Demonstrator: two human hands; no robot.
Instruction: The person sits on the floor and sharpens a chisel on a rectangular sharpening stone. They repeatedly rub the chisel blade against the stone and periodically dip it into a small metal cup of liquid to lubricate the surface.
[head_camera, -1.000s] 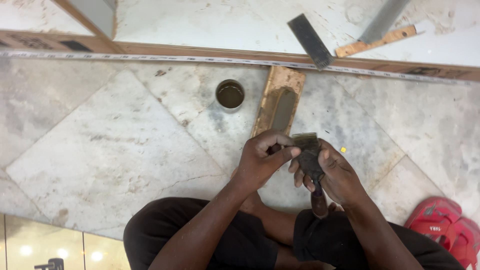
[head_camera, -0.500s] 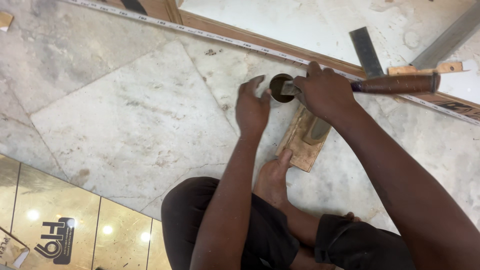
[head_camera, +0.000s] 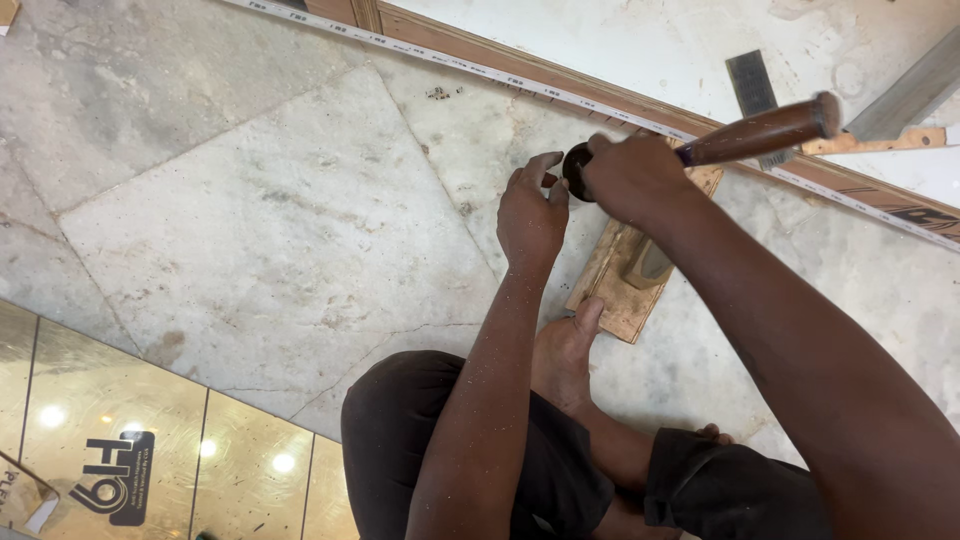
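Note:
My right hand (head_camera: 632, 176) grips a tool with a brown wooden handle (head_camera: 760, 131) that sticks out to the upper right; its working end points down into a small dark round tin (head_camera: 576, 160) on the marble floor. My left hand (head_camera: 531, 210) rests against the tin's left side, fingers curved around it. Just below my right hand lies a wooden float (head_camera: 628, 283) with a handle on top, flat on the floor, and my bare foot (head_camera: 565, 350) touches its near corner. I am sitting on the floor in dark trousers.
A measuring tape (head_camera: 520, 80) runs along a wooden strip (head_camera: 560, 70) across the top. Beyond it lie a dark flat blade (head_camera: 752, 88), a grey metal bar (head_camera: 910, 95) and a wood offcut (head_camera: 870, 143). Glossy beige tiles (head_camera: 120, 440) fill the lower left.
A second ago both hands held the tool close to my lap. They have since reached out to the tin, the right hand dipping the tool into it, the left steadying it.

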